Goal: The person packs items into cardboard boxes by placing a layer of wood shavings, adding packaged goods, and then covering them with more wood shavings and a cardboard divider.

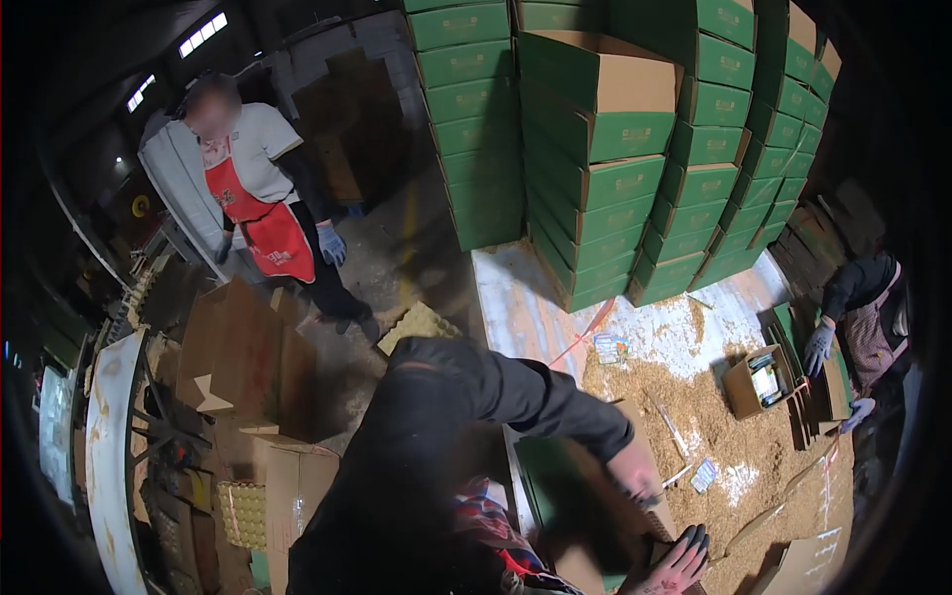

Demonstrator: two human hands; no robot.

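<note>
My left grip, the left hand [637,476], is at the brown flap edge of the open green carton [547,471]; fingers half curled, cannot tell from here whether they pinch it. Right grip, the right hand [678,567]: dark-tipped fingers extended close together over the carton's near right edge, any hold hidden from me.

Carton sits on a pale worktop [508,288], low by its left edge. Right of carton: tan flaky litter [759,501] spread thickly, white patches showing through. Left of carton, past my black sleeve [545,397]: dark floor, dim hall, lit windows high up.

Just right of carton, a small printed card [705,476]; beyond it, a second card [611,348] near a pink strap [592,332]. Farther right, a small brown box [739,392] holding packets, a gloved co-worker [873,322] beside it. Beyond carton, tall green stacks [620,188] block the far side. Left of carton: brown boxes [233,347], egg trays [243,511], a red-aproned co-worker [268,213] standing well apart.
</note>
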